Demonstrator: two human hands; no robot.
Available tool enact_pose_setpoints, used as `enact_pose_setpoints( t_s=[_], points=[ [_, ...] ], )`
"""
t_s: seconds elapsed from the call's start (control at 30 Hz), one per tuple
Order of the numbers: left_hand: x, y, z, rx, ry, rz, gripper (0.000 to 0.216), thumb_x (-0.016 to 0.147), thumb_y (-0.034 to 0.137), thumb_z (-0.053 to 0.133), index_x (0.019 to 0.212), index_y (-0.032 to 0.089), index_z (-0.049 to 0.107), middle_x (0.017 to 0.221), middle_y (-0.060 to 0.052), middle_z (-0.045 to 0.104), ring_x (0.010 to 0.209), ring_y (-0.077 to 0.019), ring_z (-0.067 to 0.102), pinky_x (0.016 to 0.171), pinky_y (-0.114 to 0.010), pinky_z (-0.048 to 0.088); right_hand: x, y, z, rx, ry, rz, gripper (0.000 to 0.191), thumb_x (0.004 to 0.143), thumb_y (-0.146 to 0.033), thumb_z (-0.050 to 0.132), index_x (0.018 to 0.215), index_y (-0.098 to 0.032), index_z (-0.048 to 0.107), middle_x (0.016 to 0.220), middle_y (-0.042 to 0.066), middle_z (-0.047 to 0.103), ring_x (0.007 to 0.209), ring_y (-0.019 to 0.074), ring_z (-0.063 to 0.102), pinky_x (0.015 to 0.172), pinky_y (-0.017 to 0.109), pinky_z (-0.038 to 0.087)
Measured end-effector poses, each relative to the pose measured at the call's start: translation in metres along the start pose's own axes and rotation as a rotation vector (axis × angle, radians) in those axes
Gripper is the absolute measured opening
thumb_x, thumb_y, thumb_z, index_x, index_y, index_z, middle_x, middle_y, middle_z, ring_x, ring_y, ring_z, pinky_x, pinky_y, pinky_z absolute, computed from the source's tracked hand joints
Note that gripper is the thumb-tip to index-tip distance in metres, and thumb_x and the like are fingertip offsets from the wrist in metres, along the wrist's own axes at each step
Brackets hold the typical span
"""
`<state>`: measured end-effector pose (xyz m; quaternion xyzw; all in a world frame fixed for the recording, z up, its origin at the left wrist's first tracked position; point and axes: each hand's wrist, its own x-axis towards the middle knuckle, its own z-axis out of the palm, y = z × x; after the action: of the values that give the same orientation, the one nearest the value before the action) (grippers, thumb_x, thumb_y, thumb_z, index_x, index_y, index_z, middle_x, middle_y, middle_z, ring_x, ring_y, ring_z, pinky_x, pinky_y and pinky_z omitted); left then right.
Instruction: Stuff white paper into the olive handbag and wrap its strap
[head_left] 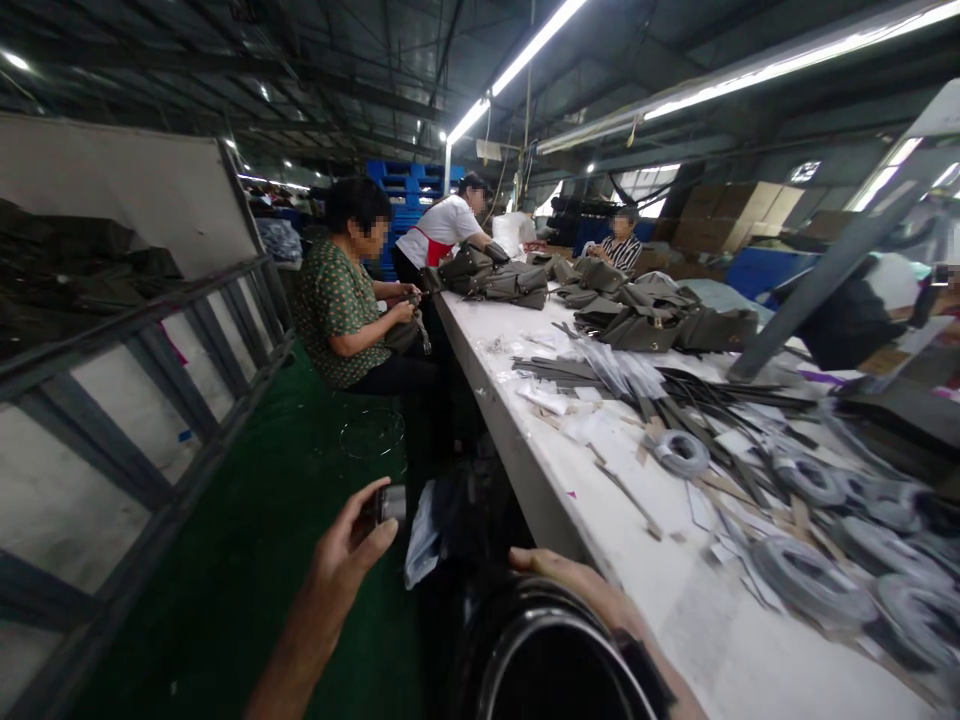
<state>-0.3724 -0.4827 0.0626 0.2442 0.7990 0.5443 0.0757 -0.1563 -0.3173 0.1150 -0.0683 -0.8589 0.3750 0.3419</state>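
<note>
My left hand (341, 560) is raised over the green floor, thumb and fingers closed on a small dark lid-like piece (391, 505) with a grey side. At the bottom of the view, my right hand (592, 590) is wrapped round the far side of a black open-topped container (499, 610) with a shiny rim, perhaps a flask. Its inside is too dark to make out. The two things are apart. Beyond them, a clear plastic bag (424, 540) lies low beside the table.
A long white worktable (525, 430) runs along my right, bearing grey-brown bags (637, 315), dark strips (555, 372) and coils of tubing (810, 580). One co-worker (341, 310) sits ahead; another (442, 235) leans over the table. A metal-framed bin (142, 370) stands left.
</note>
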Motion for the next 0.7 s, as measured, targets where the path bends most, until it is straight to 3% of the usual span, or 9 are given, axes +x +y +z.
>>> enact_pose_setpoints(
  t_s=[0.1, 0.2, 0.5, 0.7],
  points=[
    [-0.011, 0.031, -0.009, -0.168, -0.165, 0.046, 0.073, 0.081, 0.065, 0.056, 0.138, 0.021, 0.048, 0.125, -0.009, 0.065, 0.114, -0.0296, 0.063, 0.095, -0.037, 0.053, -0.006, 0.017, 0.002, 0.063, -0.001, 0.064, 0.067, 0.065, -0.047, 0.082, 0.128, -0.036, 0.061, 0.121, 0.004, 0.070, 0.114, 0.0333, 0.065, 0.088, 0.037, 0.060],
    [-0.023, 0.049, -0.011, -0.146, -0.269, 0.125, 0.080, 0.074, 0.068, 0.066, 0.139, 0.025, 0.047, 0.130, -0.008, 0.062, 0.117, -0.0294, 0.060, 0.099, -0.037, 0.050, -0.013, 0.028, 0.005, 0.113, 0.006, 0.151, 0.069, 0.065, -0.044, 0.081, 0.130, -0.029, 0.060, 0.123, 0.008, 0.069, 0.113, 0.0336, 0.066, 0.093, 0.038, 0.057],
    [-0.026, 0.083, -0.002, 0.189, -0.180, 0.425, 0.058, 0.076, 0.058, 0.071, 0.124, 0.028, 0.059, 0.113, -0.003, 0.068, 0.098, -0.0218, 0.066, 0.084, -0.028, 0.055, -0.016, 0.025, 0.010, 0.128, 0.032, 0.358, 0.074, 0.052, -0.021, 0.077, 0.124, -0.027, 0.059, 0.118, 0.005, 0.068, 0.109, 0.0293, 0.065, 0.091, 0.034, 0.055],
    [-0.023, 0.095, 0.000, 0.204, -0.134, 0.466, 0.053, 0.083, 0.057, 0.064, 0.126, 0.027, 0.058, 0.110, -0.003, 0.069, 0.092, -0.0202, 0.067, 0.079, -0.027, 0.056, -0.017, 0.030, 0.008, 0.172, 0.012, 0.388, 0.071, 0.055, -0.022, 0.073, 0.124, -0.027, 0.058, 0.120, 0.005, 0.066, 0.113, 0.0290, 0.062, 0.094, 0.037, 0.053]
  ],
)
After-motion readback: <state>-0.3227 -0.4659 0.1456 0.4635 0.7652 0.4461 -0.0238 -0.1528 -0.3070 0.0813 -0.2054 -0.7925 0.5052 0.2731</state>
